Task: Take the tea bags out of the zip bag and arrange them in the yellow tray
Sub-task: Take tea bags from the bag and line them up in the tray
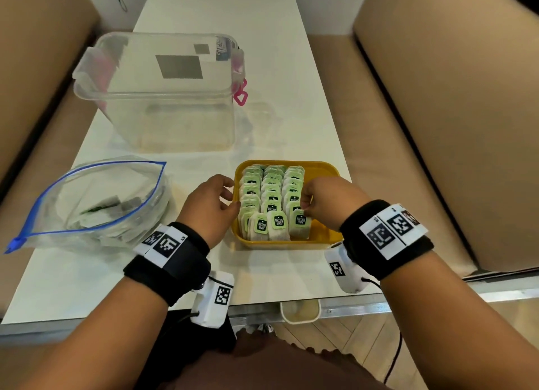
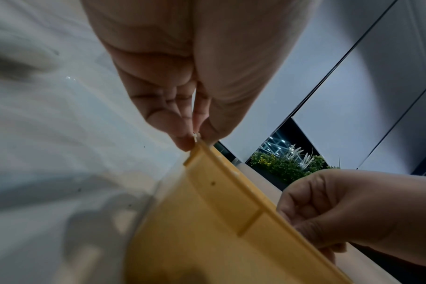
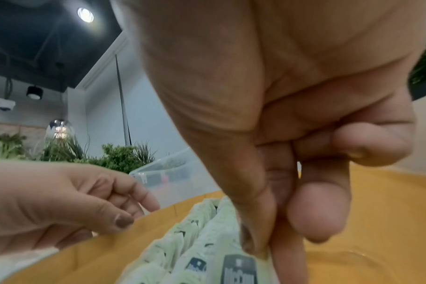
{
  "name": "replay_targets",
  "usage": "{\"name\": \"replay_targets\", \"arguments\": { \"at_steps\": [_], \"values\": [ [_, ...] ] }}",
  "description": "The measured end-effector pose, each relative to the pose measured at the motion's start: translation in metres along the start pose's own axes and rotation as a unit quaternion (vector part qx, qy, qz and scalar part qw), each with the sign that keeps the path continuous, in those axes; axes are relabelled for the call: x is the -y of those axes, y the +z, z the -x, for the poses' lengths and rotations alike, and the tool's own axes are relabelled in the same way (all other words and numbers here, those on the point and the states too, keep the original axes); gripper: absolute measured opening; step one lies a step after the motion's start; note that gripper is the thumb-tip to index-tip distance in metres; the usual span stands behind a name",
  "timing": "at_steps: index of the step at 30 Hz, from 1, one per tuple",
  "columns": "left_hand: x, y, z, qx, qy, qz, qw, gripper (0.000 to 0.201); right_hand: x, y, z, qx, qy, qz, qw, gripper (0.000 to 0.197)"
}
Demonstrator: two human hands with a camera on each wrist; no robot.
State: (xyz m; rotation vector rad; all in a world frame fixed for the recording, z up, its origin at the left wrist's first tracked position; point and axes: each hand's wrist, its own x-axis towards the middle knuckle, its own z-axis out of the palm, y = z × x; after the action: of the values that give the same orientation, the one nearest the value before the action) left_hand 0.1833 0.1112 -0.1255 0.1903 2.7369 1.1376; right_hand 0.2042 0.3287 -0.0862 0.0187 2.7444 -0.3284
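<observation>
My right hand (image 1: 323,204) pinches a soft, featherlight tea bag (image 1: 299,224) by its top edge near the yellow tray (image 1: 323,235)'s front edge; my left hand (image 1: 211,205), loosely curled, steadies the rim.

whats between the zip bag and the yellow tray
In the head view, the left hand lies between the zip bag and the yellow tray, over bare table.

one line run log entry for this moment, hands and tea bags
left hand: at yellow tray left rim | right hand: pinching tea bag in right row | zip bag: tea bags remain
</observation>
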Motion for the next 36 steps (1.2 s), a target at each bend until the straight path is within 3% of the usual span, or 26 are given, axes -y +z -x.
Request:
{"name": "replay_targets", "arguments": {
  "at_steps": [9, 15, 23, 25, 27, 30, 32, 34, 36],
  "values": [
    [-0.003, -0.004, 0.007, -0.015, -0.013, 0.002, 1.000, 0.032, -0.002, 0.006, -0.005, 0.003, 0.025, 0.022, 0.999, 0.019],
    [-0.010, -0.020, 0.016, -0.044, 0.013, 0.002, 0.999, 0.031, -0.006, -0.003, 0.000, -0.037, 0.022, -0.010, 0.999, 0.016],
    [-0.017, -0.108, 0.037, -0.182, 0.141, -0.072, 0.970, 0.015, 0.053, -0.040, 0.015, -0.147, -0.118, -0.100, 0.977, 0.008],
    [-0.002, -0.133, 0.044, -0.212, 0.120, -0.132, 0.961, 0.019, 0.083, -0.042, 0.013, -0.142, -0.157, -0.136, 0.968, 0.006],
    [0.018, -0.154, 0.053, -0.222, 0.054, -0.190, 0.955, 0.020, 0.115, -0.036, 0.010, -0.134, -0.203, -0.176, 0.954, 0.005],
    [0.057, -0.174, 0.062, -0.163, -0.042, -0.209, 0.963, 0.019, 0.165, -0.023, 0.007, -0.124, -0.281, -0.206, 0.929, 0.006],
    [0.079, -0.181, 0.066, -0.118, -0.067, -0.190, 0.972, 0.020, 0.200, -0.013, 0.000, -0.112, -0.326, -0.197, 0.918, 0.010],
    [0.091, -0.181, 0.069, -0.096, -0.078, -0.172, 0.977, 0.017, 0.226, 0.000, -0.013, -0.077, -0.343, -0.160, 0.922, 0.015],
    [0.101, -0.183, 0.073, -0.093, -0.069, -0.150, 0.982, 0.031, 0.247, 0.014, -0.028, -0.032, -0.311, -0.078, 0.947, 0.020]
  ]
}}
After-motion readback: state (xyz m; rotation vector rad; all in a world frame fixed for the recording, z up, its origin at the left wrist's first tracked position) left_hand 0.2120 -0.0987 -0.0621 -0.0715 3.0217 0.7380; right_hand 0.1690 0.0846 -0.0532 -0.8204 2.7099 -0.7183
